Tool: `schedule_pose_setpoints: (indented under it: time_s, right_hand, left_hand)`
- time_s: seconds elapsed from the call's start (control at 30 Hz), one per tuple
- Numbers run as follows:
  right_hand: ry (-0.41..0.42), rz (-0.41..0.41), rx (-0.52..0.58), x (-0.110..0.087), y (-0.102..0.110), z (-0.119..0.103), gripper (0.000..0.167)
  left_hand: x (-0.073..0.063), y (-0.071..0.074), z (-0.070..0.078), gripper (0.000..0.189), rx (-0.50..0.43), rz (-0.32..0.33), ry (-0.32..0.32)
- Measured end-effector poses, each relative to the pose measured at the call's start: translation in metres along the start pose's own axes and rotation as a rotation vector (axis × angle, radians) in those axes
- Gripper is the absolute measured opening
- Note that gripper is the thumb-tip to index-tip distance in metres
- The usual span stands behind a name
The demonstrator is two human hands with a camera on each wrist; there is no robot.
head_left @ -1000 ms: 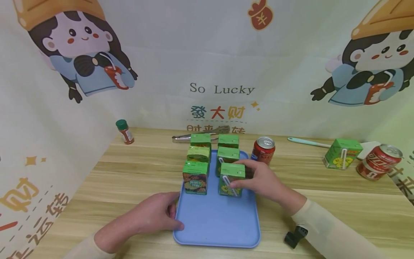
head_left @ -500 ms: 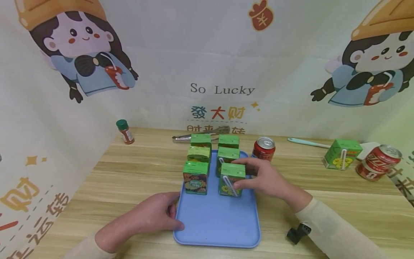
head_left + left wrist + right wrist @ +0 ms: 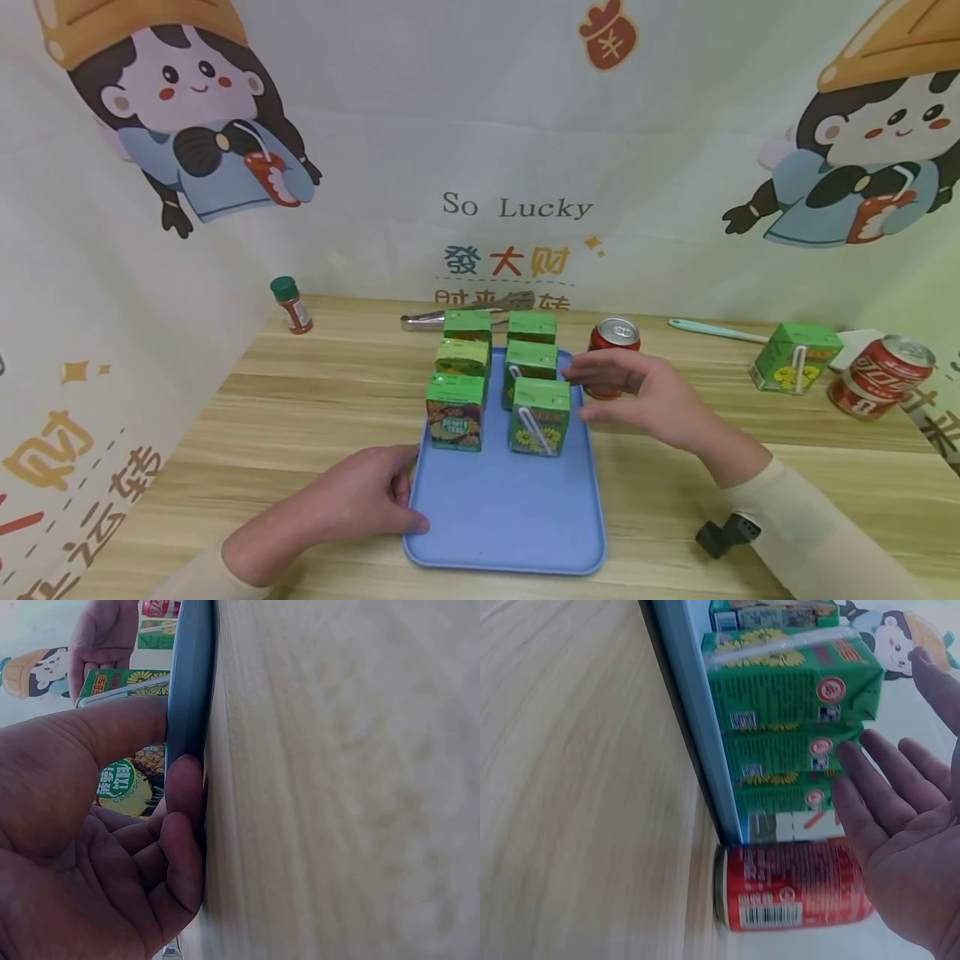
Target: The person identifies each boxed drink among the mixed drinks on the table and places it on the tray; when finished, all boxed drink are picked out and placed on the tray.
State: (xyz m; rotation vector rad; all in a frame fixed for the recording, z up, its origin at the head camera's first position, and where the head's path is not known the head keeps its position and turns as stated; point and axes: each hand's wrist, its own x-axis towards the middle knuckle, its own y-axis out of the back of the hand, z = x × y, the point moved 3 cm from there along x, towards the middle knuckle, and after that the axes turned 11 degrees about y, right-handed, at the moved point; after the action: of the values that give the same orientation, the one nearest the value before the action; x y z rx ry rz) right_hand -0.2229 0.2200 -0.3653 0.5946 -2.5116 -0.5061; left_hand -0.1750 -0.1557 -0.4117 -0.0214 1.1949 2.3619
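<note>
A blue tray [image 3: 504,517] lies on the table with green drink cartons standing in two columns on its far part. My left hand [image 3: 367,496] grips the tray's left edge, thumb over the rim; in the left wrist view curled fingers [image 3: 184,859] meet its side and underside. To the right of the nearest right-hand carton [image 3: 540,421], which has a white straw on its front, my right hand [image 3: 652,400] is held apart from it with fingers extended. Nothing is in that hand. The nearest left-hand carton [image 3: 455,417] shows a brown picture.
A red soda can [image 3: 617,333] stands behind my right hand, beside the tray. Farther right are another green carton [image 3: 797,358], a second can [image 3: 881,375] and a spatula [image 3: 716,331]. Metal tongs [image 3: 423,322] lie behind the cartons; a spice jar [image 3: 291,306] stands at back left.
My right hand has let go of the nearest right-hand carton and moved off to the right, its fingers spreading. That carton stays in place, and my left hand remains on the tray.
</note>
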Motion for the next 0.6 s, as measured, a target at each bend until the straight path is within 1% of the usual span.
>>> schedule_pose_setpoints:
  time_s: [0.27, 0.4, 0.6]
  right_hand:
    - [0.066, 0.039, 0.0, -0.013, 0.023, 0.003, 0.057]
    - [0.086, 0.081, -0.035, -0.022, 0.038, 0.005, 0.055]
    - [0.092, 0.154, -0.085, -0.035, 0.063, 0.001, 0.053]
  left_hand:
    - [0.0, 0.0, 0.0, 0.042, -0.011, -0.013, 0.012]
    - [0.0, 0.0, 0.0, 0.042, -0.008, -0.011, 0.012]
    - [0.0, 0.0, 0.0, 0.042, -0.01, -0.011, 0.012]
